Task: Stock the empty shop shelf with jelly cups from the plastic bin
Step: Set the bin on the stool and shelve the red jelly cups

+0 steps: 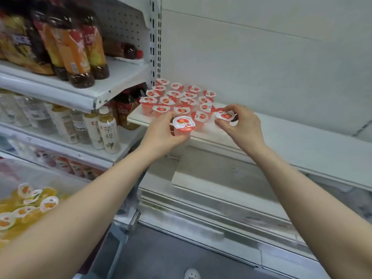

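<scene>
Each hand gripped a strawberry jelly cup, left hand (161, 135) its cup (183, 125), right hand (244, 123) another (225, 116), poised for placing beside the rows (177, 97) on the shelf (281, 141).

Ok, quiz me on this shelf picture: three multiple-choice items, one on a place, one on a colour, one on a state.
1. The stocked cups stand on the white shelf at its:
A) right end
B) left end
C) middle

2. The left hand grips a cup whose lid print is:
A) red
B) green
C) blue

3. The right hand is:
A) flat on the shelf
B) gripping a bottle
C) pinching a second cup

Answers:
1 B, the cluster sits beside the upright post.
2 A, the lid shows a red strawberry.
3 C, the fingers curl round its rim.
</scene>
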